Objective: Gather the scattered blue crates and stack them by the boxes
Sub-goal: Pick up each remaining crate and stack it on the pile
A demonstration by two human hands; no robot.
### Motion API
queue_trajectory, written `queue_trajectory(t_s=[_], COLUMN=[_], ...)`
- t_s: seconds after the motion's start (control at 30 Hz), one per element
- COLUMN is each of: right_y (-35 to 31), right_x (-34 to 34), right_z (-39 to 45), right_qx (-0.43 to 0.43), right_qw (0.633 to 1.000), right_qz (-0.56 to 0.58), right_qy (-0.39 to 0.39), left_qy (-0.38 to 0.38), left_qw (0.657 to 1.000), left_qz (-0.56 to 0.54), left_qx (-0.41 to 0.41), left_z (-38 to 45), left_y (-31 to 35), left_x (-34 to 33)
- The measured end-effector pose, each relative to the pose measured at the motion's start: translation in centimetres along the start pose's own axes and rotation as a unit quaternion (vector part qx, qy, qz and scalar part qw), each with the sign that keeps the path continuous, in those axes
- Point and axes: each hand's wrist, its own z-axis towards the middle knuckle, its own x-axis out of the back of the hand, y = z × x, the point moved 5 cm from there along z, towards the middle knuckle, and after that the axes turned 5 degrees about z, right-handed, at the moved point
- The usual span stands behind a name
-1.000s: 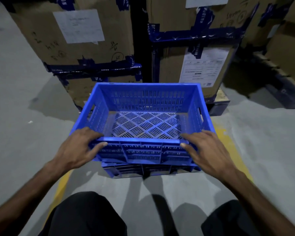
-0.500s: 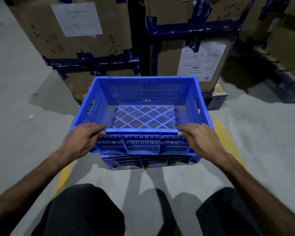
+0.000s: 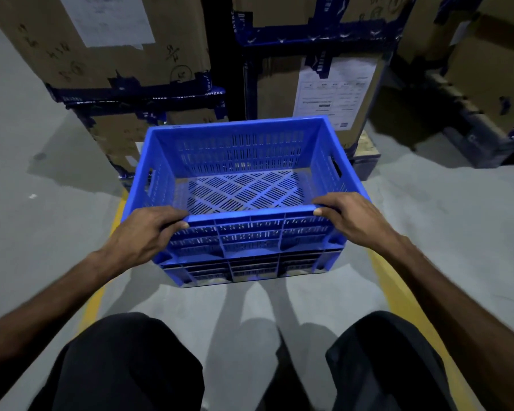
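Note:
An empty blue slatted crate (image 3: 241, 155) sits on top of a second blue crate (image 3: 250, 269), of which only the front wall shows beneath it. Both stand on the grey floor in front of tall cardboard boxes (image 3: 125, 54). My left hand (image 3: 143, 235) grips the near left corner of the top crate's rim, fingers curled over the edge. My right hand (image 3: 350, 221) grips the near right corner the same way.
More taped cardboard boxes (image 3: 324, 93) stand behind the crates, with others on a pallet (image 3: 472, 134) at the right. Yellow floor lines (image 3: 398, 289) run on both sides of the stack. My dark-trousered knees (image 3: 125, 360) fill the bottom of the view.
The crates and my hands sit a little higher and farther forward in view, closer to the boxes. My fingers have curled tighter over the near rim.

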Motion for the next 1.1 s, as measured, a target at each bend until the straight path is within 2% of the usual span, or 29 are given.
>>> queue_trajectory(t_s=[0.3, 0.57, 0.73, 1.1], right_y=[0.0, 0.2, 1.0, 1.0], right_x=[-0.2, 0.1, 0.2, -0.1], right_z=[-0.6, -0.3, -0.2, -0.6], right_qx=[0.001, -0.014, -0.010, -0.018], right_qw=[0.999, 1.000, 1.000, 1.000], right_qz=[-0.002, 0.010, 0.003, -0.004], right_qy=[0.037, 0.018, 0.001, 0.018], left_qy=[-0.007, -0.012, -0.013, -0.053], left_qw=[0.998, 0.998, 0.997, 0.994], left_qz=[-0.058, -0.061, -0.067, -0.084], left_qx=[0.000, 0.029, 0.019, 0.044], left_z=[0.1, 0.0, -0.2, 0.2], left_y=[0.9, 1.2, 1.7, 1.2], left_x=[0.7, 0.8, 0.6, 0.8])
